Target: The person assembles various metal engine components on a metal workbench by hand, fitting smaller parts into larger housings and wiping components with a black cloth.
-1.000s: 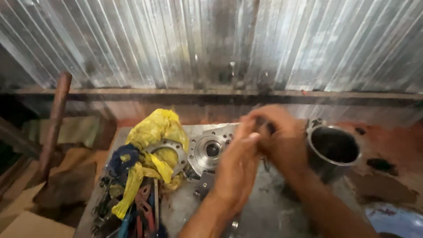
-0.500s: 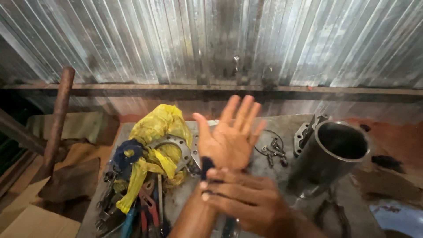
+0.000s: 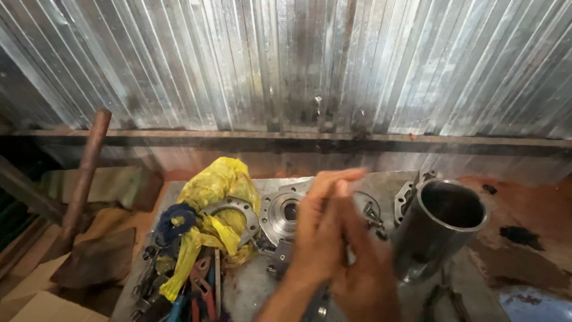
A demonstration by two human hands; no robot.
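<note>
A corrugated metal wall [image 3: 286, 65] fills the upper half of the view, with a grimy bench [image 3: 256, 280] below it. At the left a rusty pipe [image 3: 83, 173] leans against the wall, above a cardboard box [image 3: 36, 304]. On the bench's right side stands a dark steel cylinder [image 3: 438, 229], open end up and tilted a little. A crumpled yellow bag [image 3: 217, 203] lies on the left part, draped over a ring gasket [image 3: 229, 211] and pliers [image 3: 199, 286]. Between bag and cylinder sits a round flanged housing [image 3: 286, 211]. In front of it the left hand [image 3: 319, 238] and right hand [image 3: 357, 268] are pressed palm to palm, fingers straight, holding nothing visible. They hover above the bench, just beside the cylinder.
</note>
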